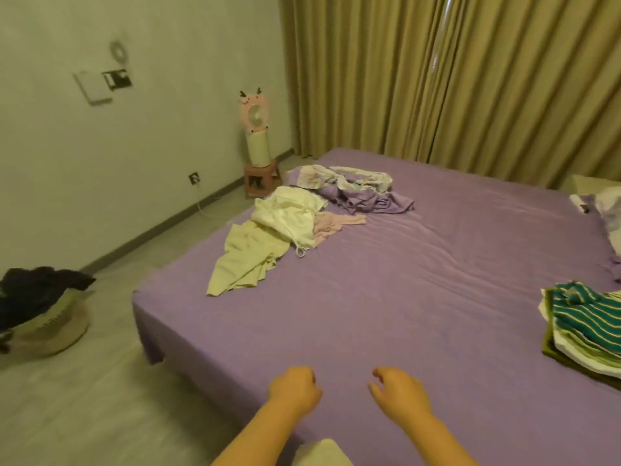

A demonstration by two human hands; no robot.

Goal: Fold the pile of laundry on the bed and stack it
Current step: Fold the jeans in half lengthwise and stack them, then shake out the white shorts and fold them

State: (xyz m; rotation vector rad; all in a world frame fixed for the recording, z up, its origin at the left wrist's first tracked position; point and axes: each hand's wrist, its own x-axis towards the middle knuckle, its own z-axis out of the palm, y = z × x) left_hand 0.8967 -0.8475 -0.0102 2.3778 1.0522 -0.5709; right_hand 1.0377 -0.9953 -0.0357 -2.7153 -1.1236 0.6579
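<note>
A loose pile of laundry lies on the far left part of the purple bed [403, 297]: a pale green garment [248, 257], a cream garment [289, 213], a small pink piece [336, 223] and a crumpled purple-and-white cloth [356, 190]. At the right edge sits a folded stack [584, 327] with a teal striped item on top. My left hand [294, 390] and my right hand [398, 393] hover over the near edge of the bed, fingers loosely curled, holding nothing.
A basket with dark clothes [40, 307] stands on the floor at the left. A pink stool with a small fan [258, 156] is by the wall. Curtains [437, 79] hang behind the bed. White bedding [608, 213] lies at the far right.
</note>
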